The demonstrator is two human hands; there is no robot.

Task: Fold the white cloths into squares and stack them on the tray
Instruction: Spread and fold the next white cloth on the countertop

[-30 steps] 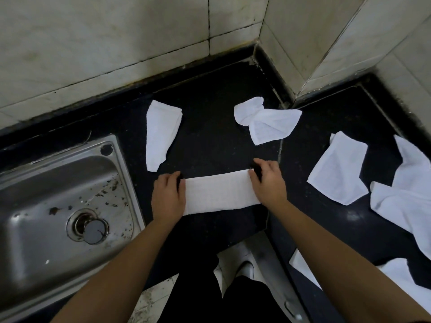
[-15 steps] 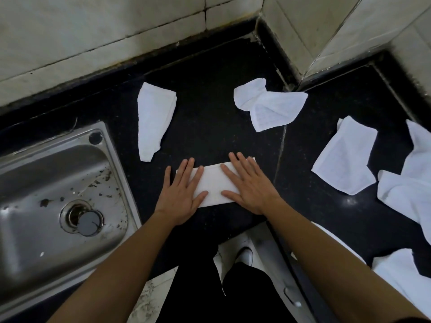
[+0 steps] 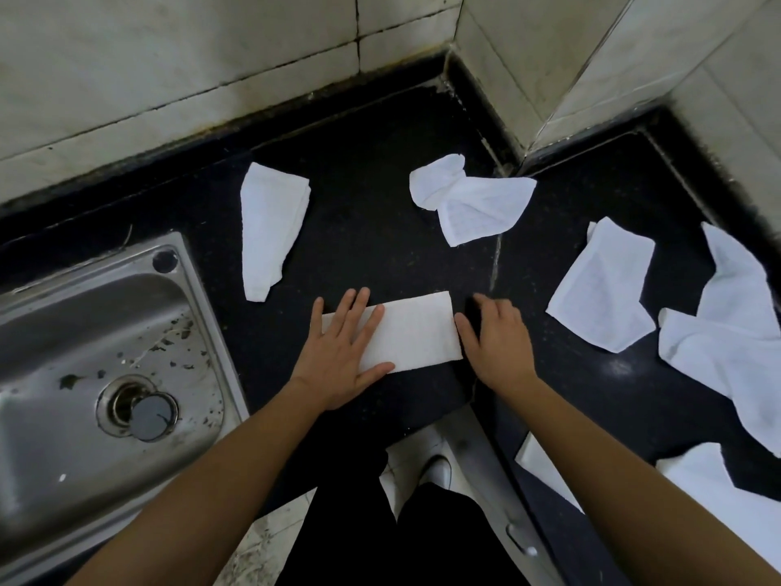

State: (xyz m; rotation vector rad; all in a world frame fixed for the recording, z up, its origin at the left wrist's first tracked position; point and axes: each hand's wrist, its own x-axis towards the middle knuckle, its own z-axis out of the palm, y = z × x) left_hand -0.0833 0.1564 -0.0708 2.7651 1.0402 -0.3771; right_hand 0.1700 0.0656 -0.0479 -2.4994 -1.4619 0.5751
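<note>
Left hand [image 3: 342, 353]: spread flat on left end of cloth [image 3: 418, 332]
Right hand [image 3: 496, 336]: at right edge; pinch cannot be told
Cloth: strip on counter [image 3: 380, 230], crease being pressed
Next: right end to be folded over, edges matched

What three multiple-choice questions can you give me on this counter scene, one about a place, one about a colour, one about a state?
1. Where is the steel sink relative to the folded strip?
A) to its left
B) to its right
C) on top of it

2. What colour is the counter?
A) white
B) black
C) red

3. How does the left hand lie?
A) clenched in a fist
B) lifted clear of everything
C) flat on the strip, fingers straight

Answers:
1 A, the sink fills the left side of the view.
2 B, its stone surface is black.
3 C, its palm and straight fingers cover the strip's left end.
</note>
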